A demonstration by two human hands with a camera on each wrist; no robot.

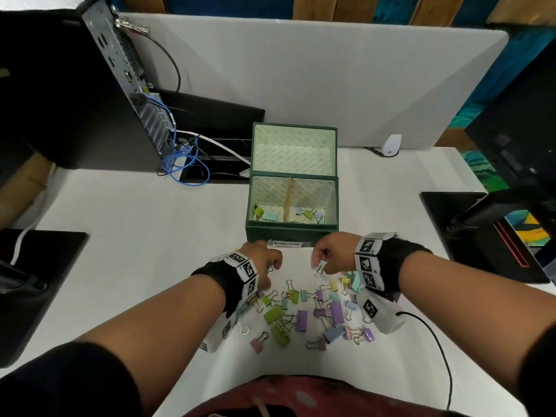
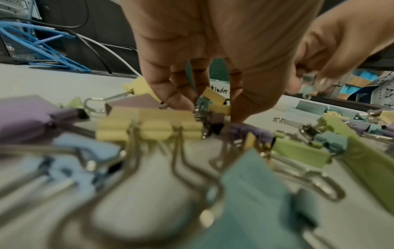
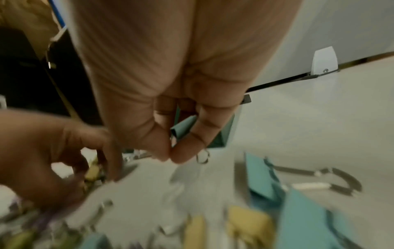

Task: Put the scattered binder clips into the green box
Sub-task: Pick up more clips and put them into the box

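Two hands over binder clips (image 1: 301, 311): right hand (image 1: 331, 251) pinches teal clip (image 1: 322, 264) (lifted); left hand (image 1: 264, 260) fingers curled into pile, grip unclear.

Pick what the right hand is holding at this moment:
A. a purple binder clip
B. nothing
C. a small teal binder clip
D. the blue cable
C: the right hand pinches a small teal binder clip between thumb and fingertip, lifted above the scattered clips on the white table, in front of the green box.
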